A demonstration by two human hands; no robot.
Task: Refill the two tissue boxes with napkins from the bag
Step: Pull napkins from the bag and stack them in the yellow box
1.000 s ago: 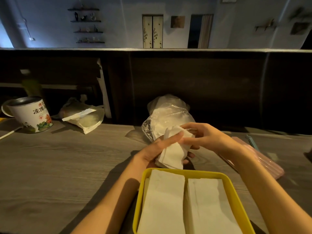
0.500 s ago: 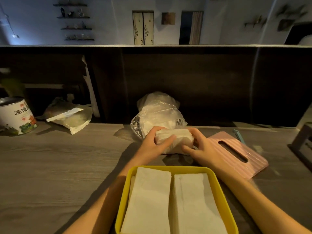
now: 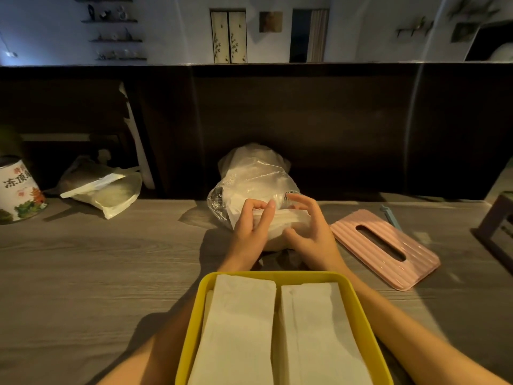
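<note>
Where two hands (image 3: 280, 232) grip: one napkin stack (image 3: 288, 220).

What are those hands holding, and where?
A napkin stack, gripped at its two ends: left hand on the left end, right hand on the right.

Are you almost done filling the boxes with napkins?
Partly. The yellow box already holds two rows of napkins. The left hand and right hand hold another stack by the bag. The pink lid lies off; no second box shows, so that one's left.
</note>
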